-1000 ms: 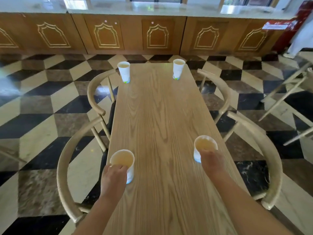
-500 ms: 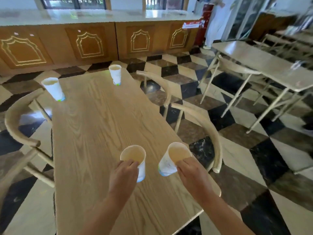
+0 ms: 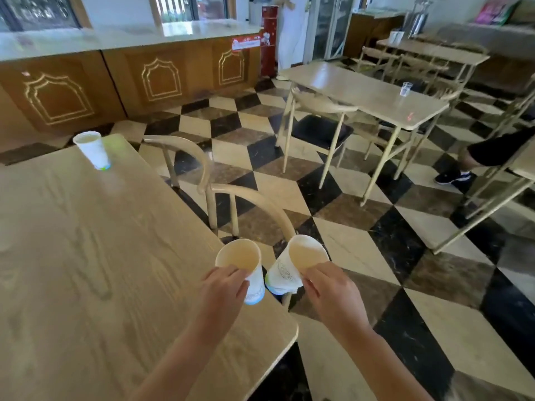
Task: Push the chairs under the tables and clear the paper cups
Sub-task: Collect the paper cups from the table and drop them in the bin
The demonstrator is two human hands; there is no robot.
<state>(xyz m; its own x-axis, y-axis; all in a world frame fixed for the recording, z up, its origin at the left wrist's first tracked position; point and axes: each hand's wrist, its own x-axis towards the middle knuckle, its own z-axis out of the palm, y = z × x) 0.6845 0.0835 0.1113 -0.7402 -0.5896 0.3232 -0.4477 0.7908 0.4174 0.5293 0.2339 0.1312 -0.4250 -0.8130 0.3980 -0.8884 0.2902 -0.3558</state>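
Observation:
My left hand (image 3: 221, 287) grips a white paper cup (image 3: 241, 263) by its rim, lifted just over the right edge of the wooden table (image 3: 101, 256). My right hand (image 3: 330, 287) holds a second paper cup (image 3: 301, 261), tilted leftward, out past the table edge above a chair. Both cups are close together, almost touching. A third paper cup (image 3: 93, 149) stands upright at the table's far end. Two pale wooden chairs (image 3: 254, 204) (image 3: 185, 151) sit tucked against the table's right side.
Another table (image 3: 362, 91) with a clear plastic cup (image 3: 406, 88) and a chair (image 3: 318, 125) with a black seat stands to the right. More tables and chairs fill the far right. A person's leg and shoe (image 3: 454, 176) show at right. A wooden counter (image 3: 130, 76) runs along the back.
The view has swung right. Both hands lifted their cups off the table and carried them rightward, bringing them together; the right cup now tilts past the table edge.

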